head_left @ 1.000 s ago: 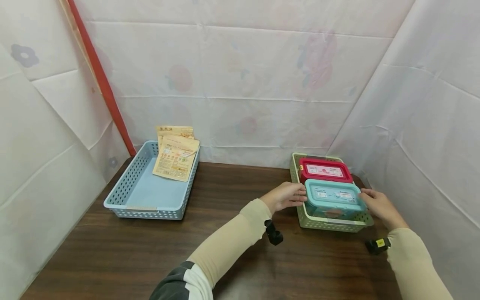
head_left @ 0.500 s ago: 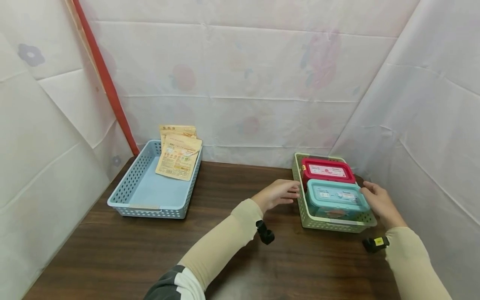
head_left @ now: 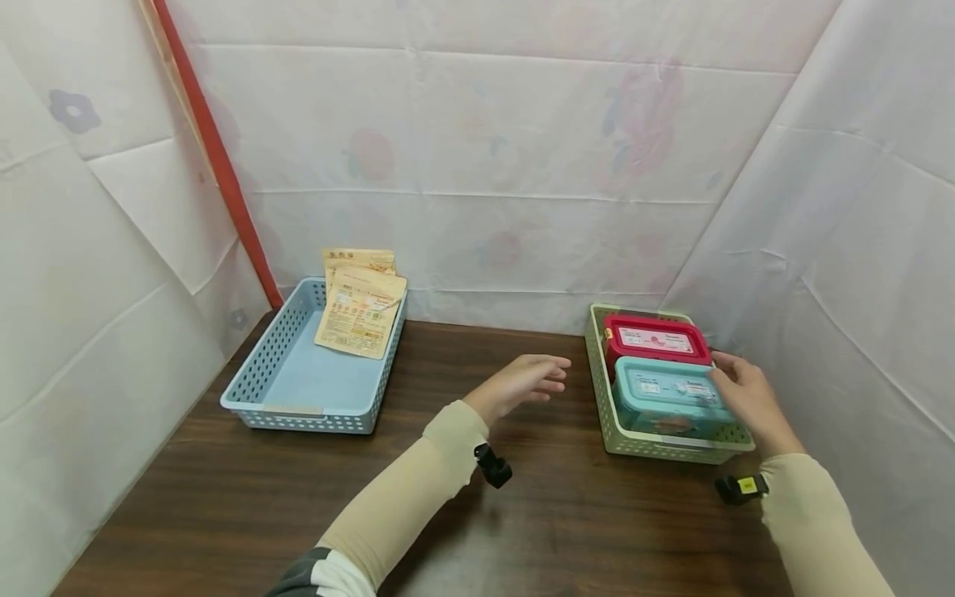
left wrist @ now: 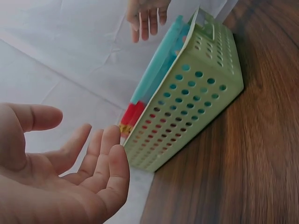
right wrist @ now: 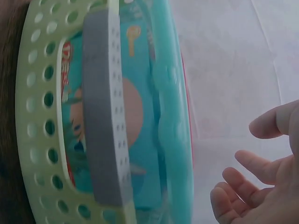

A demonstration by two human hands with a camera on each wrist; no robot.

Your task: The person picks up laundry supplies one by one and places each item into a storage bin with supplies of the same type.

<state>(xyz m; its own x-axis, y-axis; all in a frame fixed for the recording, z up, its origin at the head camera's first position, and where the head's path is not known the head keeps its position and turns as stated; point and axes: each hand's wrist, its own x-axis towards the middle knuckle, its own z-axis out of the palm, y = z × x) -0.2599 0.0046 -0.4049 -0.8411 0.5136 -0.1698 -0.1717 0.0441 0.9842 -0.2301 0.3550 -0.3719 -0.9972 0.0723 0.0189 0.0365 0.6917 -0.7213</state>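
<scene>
A teal lidded box (head_left: 667, 396) sits in the front of the green perforated basket (head_left: 656, 446), with a red lidded box (head_left: 656, 338) behind it. Left of that basket my left hand (head_left: 520, 387) hovers over the table, its fingers loosely bent and holding nothing. My right hand (head_left: 748, 400) is at the right end of the teal box, above the basket's rim. In the right wrist view the right hand's fingers (right wrist: 254, 179) stand apart from the teal box, with nothing in them. The left wrist view shows the left palm (left wrist: 70, 186) with nothing in it.
A blue perforated basket (head_left: 298, 412) stands on the left of the dark wooden table (head_left: 477, 497). Yellow printed pouches (head_left: 361, 313) lean in its back right corner. White patterned cloth (head_left: 477, 124) hangs at the back and both sides.
Both hands touched the teal box's ends a second ago. The left hand has let go and drawn off leftward; the right hand has come loose and risen slightly. The boxes stay in the basket.
</scene>
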